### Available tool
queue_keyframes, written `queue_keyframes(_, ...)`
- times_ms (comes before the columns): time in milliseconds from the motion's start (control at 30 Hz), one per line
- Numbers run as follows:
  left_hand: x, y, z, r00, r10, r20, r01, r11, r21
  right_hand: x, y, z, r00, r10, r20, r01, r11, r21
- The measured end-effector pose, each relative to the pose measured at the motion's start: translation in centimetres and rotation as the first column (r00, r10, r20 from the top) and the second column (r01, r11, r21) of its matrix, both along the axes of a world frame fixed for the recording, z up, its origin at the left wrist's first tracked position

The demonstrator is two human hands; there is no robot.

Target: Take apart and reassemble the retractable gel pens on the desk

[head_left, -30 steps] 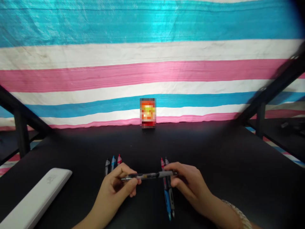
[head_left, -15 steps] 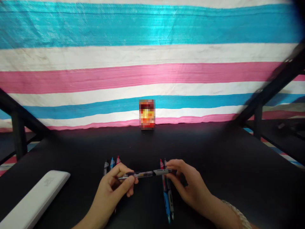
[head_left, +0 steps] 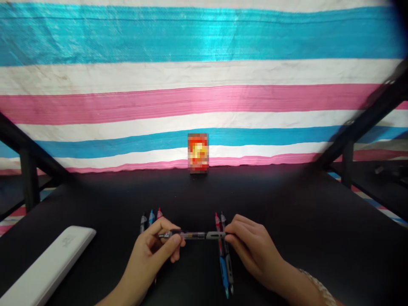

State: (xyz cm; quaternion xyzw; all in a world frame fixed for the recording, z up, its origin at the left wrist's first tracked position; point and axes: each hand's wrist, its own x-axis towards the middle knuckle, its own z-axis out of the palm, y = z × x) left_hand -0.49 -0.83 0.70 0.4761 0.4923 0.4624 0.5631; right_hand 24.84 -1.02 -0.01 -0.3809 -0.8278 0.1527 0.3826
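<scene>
Between my two hands a clear-barrelled pen (head_left: 194, 235) with a grey grip is held level above the table. My left hand (head_left: 159, 246) pinches its left end between thumb and fingers. The fingertips of my right hand (head_left: 250, 238) close on the grey end. Below and behind that end lie a blue-gripped pen (head_left: 224, 272) with a red top and a grey-gripped pen (head_left: 229, 270), side by side. Past my left hand show the tops of a black pen (head_left: 143, 222), a blue pen (head_left: 151, 217) and a red pen (head_left: 160, 213); my hand hides their lower parts.
A white rounded device (head_left: 51, 265) lies on the black table (head_left: 178, 191) at the left. A small blurred red and yellow box (head_left: 198, 154) stands at the back, before a striped sheet (head_left: 204, 100). Black metal struts (head_left: 347, 123) rise at both sides.
My right fingers have closed further around the grey end of the pen, and the pen has turned from slightly slanted to level. My left hand has hardly moved.
</scene>
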Motion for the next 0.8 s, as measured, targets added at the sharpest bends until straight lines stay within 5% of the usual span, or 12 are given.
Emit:
queue_keyframes(167, -0.8, 0.4, -1.3, 0.997, -0.066, -0.035, 0.067, 0.996, 0.058, -0.2, -0.1, -0.2, 0.999, 0.014, 0.030, -0.012, 0.998, -0.066)
queue_keyframes(433, -1.5, 0.2, -1.8, 0.991, -0.080, -0.109, 0.104, 0.968, 0.229, -0.4, -0.3, 0.0, 0.993, 0.021, -0.115, -0.067, 0.910, -0.410)
queue_keyframes(600, -1.4, -0.2, -1.5, 0.994, -0.113, 0.013, 0.103, 0.942, 0.321, -0.4, -0.5, 0.3, 0.987, 0.014, -0.162, -0.093, 0.865, -0.493)
queue_keyframes(800, -0.6, 0.5, -1.1, 0.942, -0.143, 0.302, 0.088, 0.978, 0.188, -0.6, -0.8, 0.4, 0.993, 0.017, -0.118, -0.064, 0.912, -0.405)
